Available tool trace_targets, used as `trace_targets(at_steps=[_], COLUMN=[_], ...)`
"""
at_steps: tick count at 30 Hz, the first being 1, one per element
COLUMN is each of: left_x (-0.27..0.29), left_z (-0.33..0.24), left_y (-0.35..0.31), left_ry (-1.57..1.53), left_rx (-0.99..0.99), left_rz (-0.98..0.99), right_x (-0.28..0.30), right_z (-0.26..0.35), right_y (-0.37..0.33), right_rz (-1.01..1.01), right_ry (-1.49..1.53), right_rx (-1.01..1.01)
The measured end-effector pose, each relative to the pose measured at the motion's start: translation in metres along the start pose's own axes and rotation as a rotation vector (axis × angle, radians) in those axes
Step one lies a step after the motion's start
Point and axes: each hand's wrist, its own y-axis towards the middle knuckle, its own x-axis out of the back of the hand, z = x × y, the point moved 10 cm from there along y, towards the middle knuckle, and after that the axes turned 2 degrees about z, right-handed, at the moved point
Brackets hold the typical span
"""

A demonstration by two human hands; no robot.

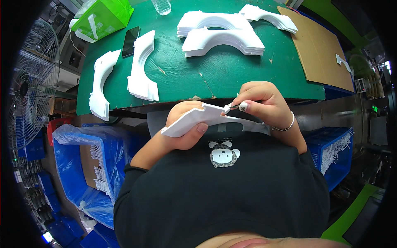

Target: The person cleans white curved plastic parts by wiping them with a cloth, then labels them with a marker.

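My left hand [185, 139] grips a white arch-shaped plastic part [202, 117] in front of my chest, the thumb on its near face and the fingers behind it. The part is tilted, its curved cut-out on the lower right side. At a notch on its upper edge, my right hand [266, 105] pinches something thin and dark between thumb and forefinger. Too little of it shows to tell its kind. On the green table [173, 78] beyond lie stacks of similar white parts: two at the left [142, 70] and several at the back [223, 43].
A phone [131, 41], a green bag [103, 20] and a clear cup [162, 6] are on the table. Brown cardboard [318, 49] lies at the right. A blue plastic-lined crate [66, 161] with white parts stands left, another blue crate [337, 165] right. A fan [33, 82] is far left.
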Motion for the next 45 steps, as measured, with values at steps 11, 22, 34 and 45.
trace_targets(at_steps=[11, 22, 34, 45], left_x=[-0.004, 0.05, 0.04, 0.036], left_z=[-0.003, 0.063, 0.042, 0.02], left_y=[-0.002, -0.01, 0.036, 0.052], left_ry=[-0.104, -0.461, -0.232, 0.008], left_rx=[-0.103, 0.211, 0.229, 0.301], left_rz=[0.057, -0.578, -0.536, -0.282], right_x=[0.01, 0.026, 0.0, -0.03], right_z=[-0.024, -0.035, -0.026, -0.001], right_y=[0.004, -0.016, 0.011, 0.023], right_rz=[-0.129, -0.031, -0.238, 0.096], right_ry=[-0.611, 0.259, 0.022, -0.181], right_rx=[-0.2, -0.187, -0.074, 0.043])
